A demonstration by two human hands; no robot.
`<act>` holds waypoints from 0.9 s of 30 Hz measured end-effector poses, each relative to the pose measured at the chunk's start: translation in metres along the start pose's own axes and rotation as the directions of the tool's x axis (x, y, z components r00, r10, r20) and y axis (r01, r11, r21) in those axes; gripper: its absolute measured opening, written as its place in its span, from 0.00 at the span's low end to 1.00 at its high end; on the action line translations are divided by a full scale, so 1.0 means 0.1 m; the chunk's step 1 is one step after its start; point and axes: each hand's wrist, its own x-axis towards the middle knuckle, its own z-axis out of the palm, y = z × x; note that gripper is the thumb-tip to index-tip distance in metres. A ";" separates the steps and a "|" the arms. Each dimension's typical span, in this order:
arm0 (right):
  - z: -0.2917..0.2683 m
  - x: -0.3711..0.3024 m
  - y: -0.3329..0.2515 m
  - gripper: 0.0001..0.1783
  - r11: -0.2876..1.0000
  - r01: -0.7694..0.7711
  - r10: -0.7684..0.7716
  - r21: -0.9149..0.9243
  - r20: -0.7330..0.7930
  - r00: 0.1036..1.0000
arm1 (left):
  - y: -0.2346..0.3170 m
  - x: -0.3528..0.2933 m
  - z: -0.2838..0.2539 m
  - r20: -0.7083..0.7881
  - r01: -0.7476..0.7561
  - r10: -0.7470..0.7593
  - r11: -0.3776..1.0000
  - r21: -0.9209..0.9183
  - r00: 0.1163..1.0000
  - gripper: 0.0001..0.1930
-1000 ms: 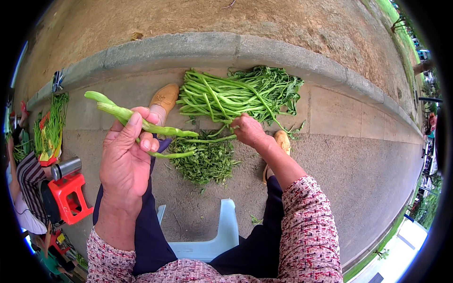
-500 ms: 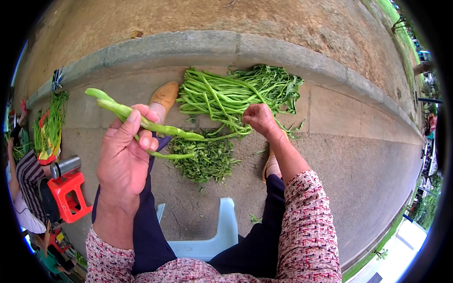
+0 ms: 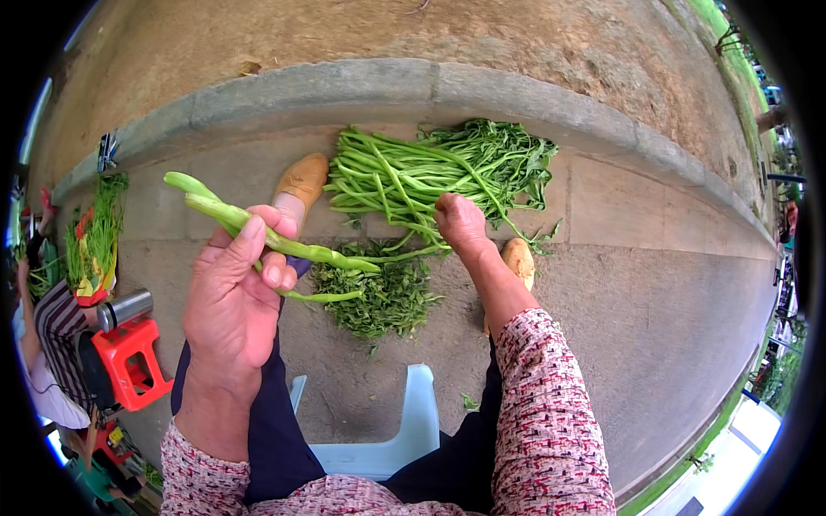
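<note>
Green stems (image 3: 258, 230), a few thick pale ones, lie across the left hand (image 3: 231, 297), whose grip is closed on them with the thumb pressed over the top and the fingers curled beneath; their blunt ends stick out up and to the left, and thinner ends trail to the right over a small heap of plucked leaves (image 3: 379, 292) on the pavement (image 3: 654, 284). The right hand (image 3: 460, 222) is down at the near edge of a large bundle of leafy greens (image 3: 430, 172) laid against the stone kerb (image 3: 361, 86), its grip narrow and pinched on what looks like a single stalk, though the fingertips are turned away and I cannot tell exactly how many it has. Two tan shoes (image 3: 301, 182) sit either side of the heap, a pale blue stool (image 3: 404, 430) shows between the knees, and a red stool (image 3: 129, 361) with a metal flask (image 3: 125, 310) stands at the left beside another person's striped sleeve. As a judgement, the risk is that the held stems slide out, since only the thumb pins them and they overhang far on one side; a sharp tug by the right hand could also drag neighbouring stalks off the bundle and scatter them onto the gritty ground
</note>
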 end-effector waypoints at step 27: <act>-2.26 -0.77 -1.36 0.04 0.903 0.404 -0.276 0.144 -0.526 0.805 | -0.08 0.01 -0.17 0.073 0.023 -0.017 0.997 -0.076 0.997 0.08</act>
